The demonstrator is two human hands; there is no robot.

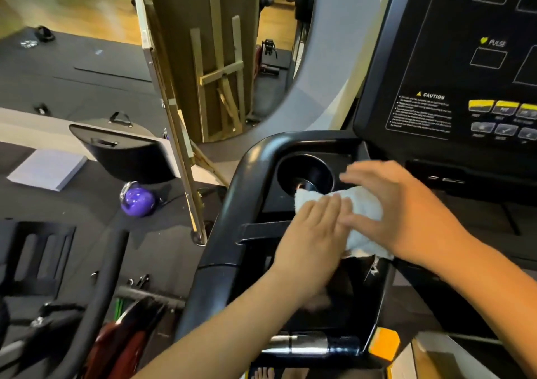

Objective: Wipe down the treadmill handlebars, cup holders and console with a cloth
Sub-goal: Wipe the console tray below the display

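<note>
The white cloth [364, 204] lies bunched on the treadmill tray [343, 317] just beside the cup holder [305, 172], its tip at the rim. The left hand [313, 233] presses it with flat, straight fingers; the right hand [406, 210] covers its other end, fingers spread and blurred

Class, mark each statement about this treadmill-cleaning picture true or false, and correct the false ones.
1. The left hand and right hand both touch the white cloth. True.
2. The cloth lies on the console. False: it is beside the cup holder, below the console.
3. A purple kettlebell sits on the floor. True.
4. The left hand grips the handlebar. False: it presses the cloth, beside the handlebar.
</note>
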